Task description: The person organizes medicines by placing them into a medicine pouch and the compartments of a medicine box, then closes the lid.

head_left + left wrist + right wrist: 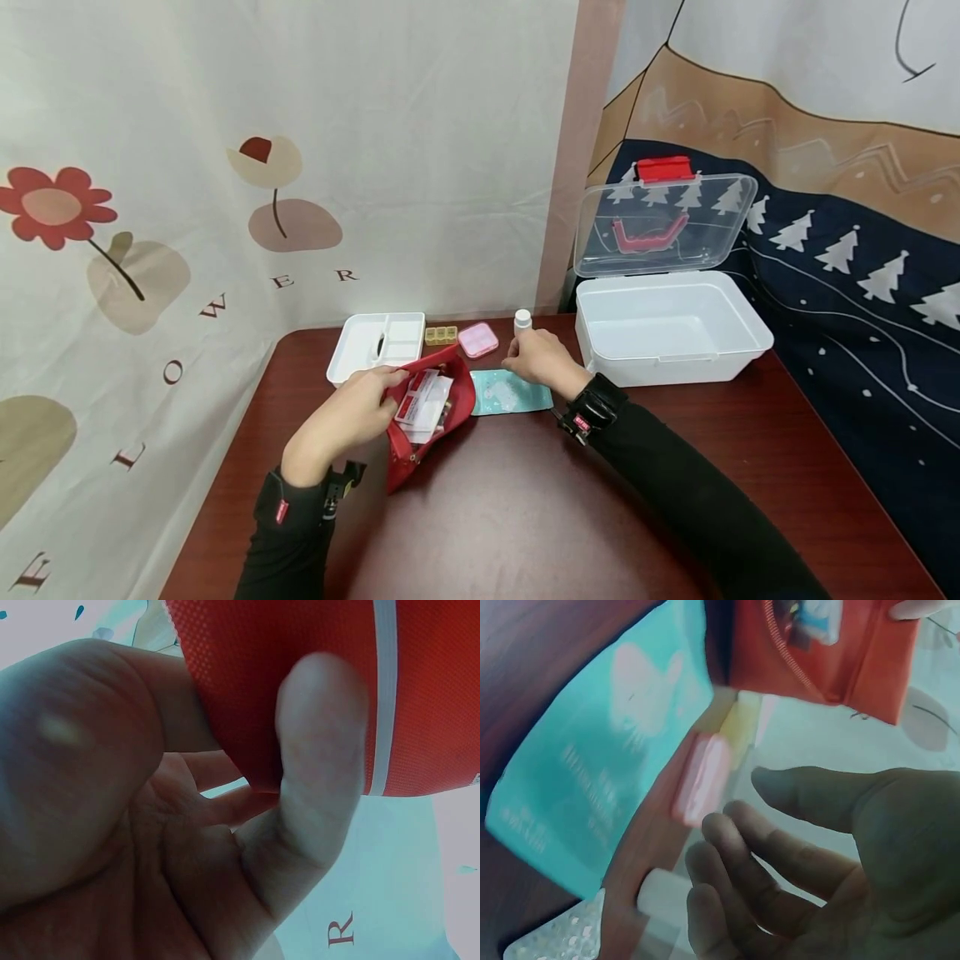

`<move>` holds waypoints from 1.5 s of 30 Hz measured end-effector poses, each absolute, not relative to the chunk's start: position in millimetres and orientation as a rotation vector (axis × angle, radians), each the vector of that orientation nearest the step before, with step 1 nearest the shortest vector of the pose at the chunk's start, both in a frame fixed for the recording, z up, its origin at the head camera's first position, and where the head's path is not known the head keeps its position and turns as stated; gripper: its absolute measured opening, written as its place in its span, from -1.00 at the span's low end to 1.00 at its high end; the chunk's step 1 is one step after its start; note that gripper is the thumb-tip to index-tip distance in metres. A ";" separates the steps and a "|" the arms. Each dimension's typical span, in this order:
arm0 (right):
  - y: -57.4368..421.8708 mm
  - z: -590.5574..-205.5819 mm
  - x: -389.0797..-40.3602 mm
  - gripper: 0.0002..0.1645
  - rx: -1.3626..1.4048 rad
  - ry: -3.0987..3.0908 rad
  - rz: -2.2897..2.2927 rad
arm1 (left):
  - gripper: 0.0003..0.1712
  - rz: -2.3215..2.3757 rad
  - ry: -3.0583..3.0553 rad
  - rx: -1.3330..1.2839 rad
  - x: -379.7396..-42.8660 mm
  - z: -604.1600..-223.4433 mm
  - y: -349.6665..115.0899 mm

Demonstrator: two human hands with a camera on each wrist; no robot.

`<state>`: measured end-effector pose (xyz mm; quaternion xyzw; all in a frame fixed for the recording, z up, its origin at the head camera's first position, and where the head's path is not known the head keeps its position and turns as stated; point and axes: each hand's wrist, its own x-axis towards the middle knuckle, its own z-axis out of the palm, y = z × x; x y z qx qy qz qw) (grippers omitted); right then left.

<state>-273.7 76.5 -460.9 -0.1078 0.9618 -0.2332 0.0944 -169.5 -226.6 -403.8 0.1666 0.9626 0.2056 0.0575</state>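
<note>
My left hand [358,410] grips the edge of an unzipped red pouch [403,473], with the thumb on one side of the fabric in the left wrist view. White-and-red packets [429,408] show inside the pouch. My right hand [546,360] hovers by a teal packet [506,396], its fingers loosely bent and a gap between thumb and fingertips. Nothing lies between them in the right wrist view. Just beyond that hand stands a small white bottle [522,319], its lower part hidden in the head view. A silvery blister pack [559,931] lies beside the teal packet.
Along the back stand a white divided tray [407,323], a yellow pill organizer [441,335] and a pink case [478,340]. At the right, a white box [675,369] has its transparent lid [663,200] raised. Curtains hang behind the brown table [525,517].
</note>
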 end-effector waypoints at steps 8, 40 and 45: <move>89.3 -506.3 -307.9 -0.81 -0.515 2.812 -0.560 | -0.43 0.619 2.925 0.511 -169.8 -403.9 -226.9; 76.2 -484.4 -285.3 -0.73 -0.636 2.876 -0.202 | -0.44 0.627 2.913 0.516 -167.5 -402.0 -226.4; 79.0 -484.7 -289.2 -0.78 -0.645 2.811 -0.245 | -0.44 0.622 2.918 0.524 -168.0 -402.6 -226.9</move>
